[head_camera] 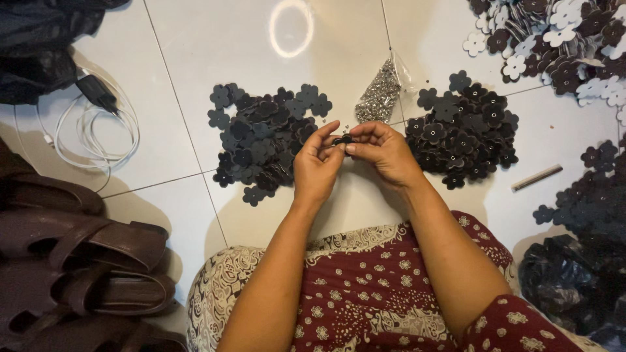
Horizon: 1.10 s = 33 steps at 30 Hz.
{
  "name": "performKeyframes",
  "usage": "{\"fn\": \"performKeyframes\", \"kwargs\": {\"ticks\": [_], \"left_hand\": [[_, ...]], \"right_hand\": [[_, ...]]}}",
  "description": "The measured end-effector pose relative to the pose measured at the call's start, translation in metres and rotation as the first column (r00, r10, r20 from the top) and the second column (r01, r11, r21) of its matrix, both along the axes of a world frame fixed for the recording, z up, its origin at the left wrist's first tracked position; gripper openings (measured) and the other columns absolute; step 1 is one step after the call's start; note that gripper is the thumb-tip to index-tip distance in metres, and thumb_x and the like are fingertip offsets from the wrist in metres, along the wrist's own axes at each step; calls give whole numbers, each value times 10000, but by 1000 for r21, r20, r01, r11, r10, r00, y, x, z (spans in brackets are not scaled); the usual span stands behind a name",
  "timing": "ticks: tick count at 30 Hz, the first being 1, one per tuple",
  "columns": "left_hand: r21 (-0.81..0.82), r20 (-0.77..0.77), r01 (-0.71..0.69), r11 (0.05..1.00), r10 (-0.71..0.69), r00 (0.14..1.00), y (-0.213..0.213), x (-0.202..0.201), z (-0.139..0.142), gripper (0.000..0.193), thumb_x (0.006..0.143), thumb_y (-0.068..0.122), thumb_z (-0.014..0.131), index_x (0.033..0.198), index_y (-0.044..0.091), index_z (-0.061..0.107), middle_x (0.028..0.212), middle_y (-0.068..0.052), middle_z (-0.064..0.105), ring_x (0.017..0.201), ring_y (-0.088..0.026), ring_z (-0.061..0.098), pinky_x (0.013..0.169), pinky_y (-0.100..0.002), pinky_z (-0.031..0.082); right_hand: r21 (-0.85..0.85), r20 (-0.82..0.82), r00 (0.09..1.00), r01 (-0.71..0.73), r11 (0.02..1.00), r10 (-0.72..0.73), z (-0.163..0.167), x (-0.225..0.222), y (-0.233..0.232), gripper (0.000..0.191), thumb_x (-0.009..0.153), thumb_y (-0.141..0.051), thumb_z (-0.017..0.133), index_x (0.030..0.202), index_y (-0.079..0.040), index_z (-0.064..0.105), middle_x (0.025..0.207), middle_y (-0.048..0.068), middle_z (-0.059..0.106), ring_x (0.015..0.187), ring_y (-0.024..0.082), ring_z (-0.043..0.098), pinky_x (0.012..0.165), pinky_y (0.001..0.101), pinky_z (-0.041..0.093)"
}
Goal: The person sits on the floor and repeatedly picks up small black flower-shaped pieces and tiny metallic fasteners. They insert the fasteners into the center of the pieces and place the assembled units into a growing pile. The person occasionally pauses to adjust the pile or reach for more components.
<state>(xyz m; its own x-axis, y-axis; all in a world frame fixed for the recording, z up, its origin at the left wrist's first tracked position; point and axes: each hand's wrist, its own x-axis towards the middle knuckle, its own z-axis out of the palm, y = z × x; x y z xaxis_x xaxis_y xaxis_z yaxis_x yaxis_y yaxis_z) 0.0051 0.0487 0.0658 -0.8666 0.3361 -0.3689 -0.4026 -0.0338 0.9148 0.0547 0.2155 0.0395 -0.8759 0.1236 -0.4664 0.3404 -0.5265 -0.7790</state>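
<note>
A: What lies closest to the camera?

B: A lap covered in dark red cloth with a cream floral print (385, 287), with two bare forearms reaching forward from it over a white tiled floor (195, 52).

A: And the hands?

B: They meet just beyond the lap. The left hand (317, 164) and the right hand (385, 151) are both curled, fingertips pinched together on one small dark flower-shaped cut-out piece (342, 139), held between them above the floor. I cannot tell its finer details; it is mostly hidden by the fingers.

A: What surrounds that held piece?

B: Just left of it lies a heap of dark grey flower-shaped pieces (264, 133). Just right of it, a second heap of darker flower pieces with small centre holes (466, 130). Directly beyond it sits a clear plastic bag of small silvery metal bits (379, 94). Further right of it, a short pale stick (536, 177) lies on the tile.

A: Anything farther off?

B: Far right and beyond, a mixed pile of white and maroon flower pieces (554, 39). Far left, a coiled white cable with a black plug (98, 124), and nearer, brown strapped sandals (85, 261).
</note>
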Motion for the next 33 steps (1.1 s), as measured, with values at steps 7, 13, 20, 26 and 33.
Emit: {"fn": "performKeyframes", "kwargs": {"ticks": [7, 13, 20, 26, 33], "left_hand": [[39, 10, 39, 998, -39, 999, 0, -2, 1, 492, 941, -7, 639, 1428, 31, 588, 1140, -63, 707, 912, -46, 661, 817, -207, 549], [-2, -15, 34, 999, -34, 999, -1, -3, 1, 501, 940, -11, 657, 1433, 36, 581, 1141, -70, 714, 903, -54, 666, 815, -216, 556], [-33, -29, 21, 999, -22, 999, -1, -3, 0, 497, 942, -2, 655, 1431, 47, 582, 1116, -68, 717, 902, -53, 677, 824, -223, 568], [-104, -57, 51, 993, -57, 997, -1, -2, 10, 522, 941, 11, 645, 1458, 52, 587, 1109, -76, 747, 868, -50, 656, 825, -230, 564], [-310, -125, 149, 939, -196, 973, 0, 0, 21, 550, 910, 28, 664, 1448, 112, 589, 1159, -100, 744, 943, -80, 733, 848, -259, 606]], "right_hand": [[-85, -3, 999, 43, 995, -43, -4, 0, 2, 243, 890, 53, 731, 1114, -9, 660, 1030, 59, 693, 936, 147, 700, 887, 291, 601], [-7, -23, 1000, -14, 1000, 14, -1, 0, 2, 264, 874, 66, 737, 1117, -7, 663, 1029, 64, 698, 932, 144, 697, 878, 293, 597], [40, 0, 1000, -24, 999, 24, 9, -1, 1, 249, 888, 33, 733, 1128, -7, 683, 997, 54, 709, 880, 136, 696, 821, 287, 595], [134, 12, 1000, -27, 991, 25, 8, -1, 1, 225, 891, 35, 718, 1110, 1, 680, 997, 53, 720, 888, 124, 704, 820, 276, 601], [323, -22, 999, -40, 946, 50, 4, -1, -3, 270, 869, 67, 716, 1134, 20, 694, 1003, 40, 683, 892, 98, 648, 816, 240, 557]]}}
